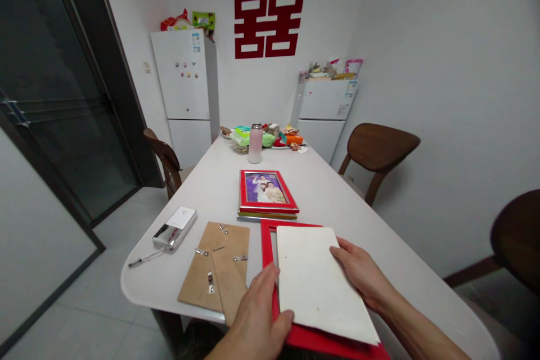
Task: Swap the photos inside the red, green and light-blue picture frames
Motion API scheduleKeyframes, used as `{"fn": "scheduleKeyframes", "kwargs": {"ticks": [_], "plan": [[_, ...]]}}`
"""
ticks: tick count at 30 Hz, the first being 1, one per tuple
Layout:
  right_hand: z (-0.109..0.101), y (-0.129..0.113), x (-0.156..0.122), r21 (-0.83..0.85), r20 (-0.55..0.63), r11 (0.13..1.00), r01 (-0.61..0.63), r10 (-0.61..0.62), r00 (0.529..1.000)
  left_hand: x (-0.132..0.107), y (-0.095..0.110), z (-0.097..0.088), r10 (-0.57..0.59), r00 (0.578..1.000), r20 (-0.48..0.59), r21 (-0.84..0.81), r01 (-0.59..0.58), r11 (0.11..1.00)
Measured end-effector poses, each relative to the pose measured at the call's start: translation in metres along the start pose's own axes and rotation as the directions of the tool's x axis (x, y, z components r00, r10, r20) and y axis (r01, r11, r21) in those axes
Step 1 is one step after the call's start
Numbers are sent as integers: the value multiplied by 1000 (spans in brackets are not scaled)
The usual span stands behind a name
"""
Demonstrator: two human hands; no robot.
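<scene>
A red picture frame point(267, 242) lies at the table's near edge. A white sheet of paper point(316, 275) rests over it, slightly askew, covering most of its opening. My left hand point(261, 309) grips the frame's left side, its thumb beside the sheet's lower left corner. On the other side, my right hand point(363, 270) holds the paper's right edge between thumb and fingers. Left of the frame is a brown backing board point(198, 270) with metal clips and a fold-out stand. Farther back, a red framed photo point(268, 188) tops a small stack of frames.
A white power bank-like device point(175, 228) with a short cable lies at the table's left. A pink bottle point(255, 143) stands toward the far end, before snack packets point(280, 136). Wooden chairs point(379, 146) flank the white table point(337, 197). Two white refrigerators point(185, 79) stand behind.
</scene>
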State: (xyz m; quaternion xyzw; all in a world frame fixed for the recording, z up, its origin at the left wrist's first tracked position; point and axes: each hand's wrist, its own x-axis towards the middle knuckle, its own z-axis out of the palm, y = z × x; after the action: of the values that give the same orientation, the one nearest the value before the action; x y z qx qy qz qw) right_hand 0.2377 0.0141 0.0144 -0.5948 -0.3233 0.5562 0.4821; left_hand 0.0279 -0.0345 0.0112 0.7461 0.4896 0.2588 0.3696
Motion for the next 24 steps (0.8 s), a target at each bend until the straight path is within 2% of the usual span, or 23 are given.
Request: {"fn": "scheduleKeyframes", "kwargs": {"ticks": [7, 10, 14, 16, 19, 21, 24], "plan": [[4, 12, 20, -146, 25, 981, 124, -122, 992, 1, -10, 8, 131, 984, 121, 268, -160, 950], [2, 15, 25, -222, 17, 959, 178, -178, 984, 2, -13, 10, 160, 971, 177, 319, -210, 924], [3, 14, 26, -383, 28, 896, 226, -234, 972, 4, -8, 7, 144, 969, 203, 328, -206, 922], [5, 11, 26, -551, 51, 787, 277, -300, 953, 4, -4, 4, 133, 967, 215, 327, -200, 924], [8, 6, 23, -817, 93, 492, 302, -404, 910, 4, 0, 0, 122, 962, 244, 342, -203, 917], [10, 5, 20, -927, 83, 301, 225, -420, 904, 4, 1, -1, 116, 959, 257, 357, -206, 911], [13, 9, 15, -989, 60, 97, 113, -437, 898, 5, 2, 1, 114, 962, 249, 359, -200, 912]]}}
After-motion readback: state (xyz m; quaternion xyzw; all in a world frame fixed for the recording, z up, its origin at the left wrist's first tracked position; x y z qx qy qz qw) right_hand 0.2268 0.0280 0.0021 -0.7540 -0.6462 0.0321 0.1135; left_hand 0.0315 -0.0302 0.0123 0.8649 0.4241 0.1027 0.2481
